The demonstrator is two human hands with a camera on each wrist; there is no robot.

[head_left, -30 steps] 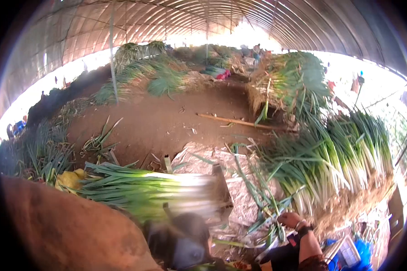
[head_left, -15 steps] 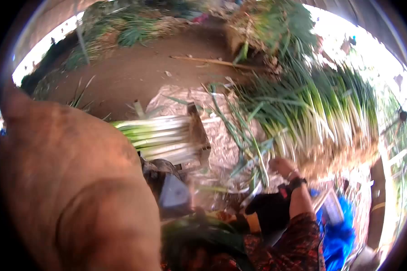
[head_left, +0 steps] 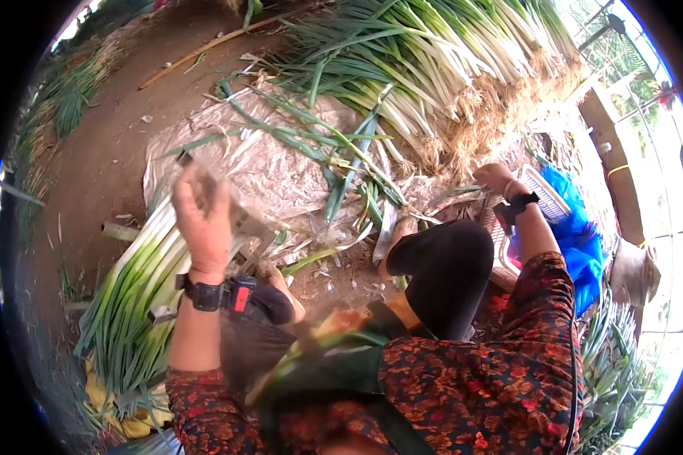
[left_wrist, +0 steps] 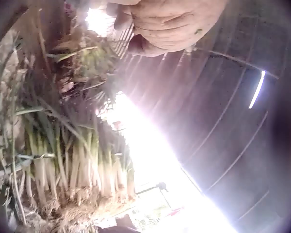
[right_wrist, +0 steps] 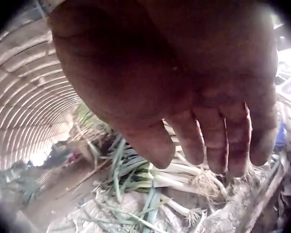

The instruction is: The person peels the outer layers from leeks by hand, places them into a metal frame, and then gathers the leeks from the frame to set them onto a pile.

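My left hand (head_left: 205, 220), blurred, hovers over the white ends of a stack of trimmed green onions (head_left: 148, 254) at the left. Its fingers look relaxed in the head view, and in the left wrist view the hand (left_wrist: 174, 22) has nothing in its grasp. My right hand (head_left: 495, 178) is beside the root ends of a large pile of green onions (head_left: 432, 64), next to a white plastic basket (head_left: 542, 193). The right wrist view has the right hand (right_wrist: 184, 92) palm-on, fingers extended and nothing held. Loose green leaves (head_left: 341, 152) lie between the hands.
A pale crumpled sheet (head_left: 197, 163) covers the ground ahead. Blue plastic (head_left: 580, 250) hangs at the right basket. A long stick (head_left: 205, 49) lies on the bare soil, and a yellow bag (head_left: 133, 425) sits at lower left. My bent knee (head_left: 463, 250) is between the arms.
The head view has tilted down. My left arm, earlier raised large and close to the camera, has come down over the stacked onions. The right hand stays near the pile's roots.
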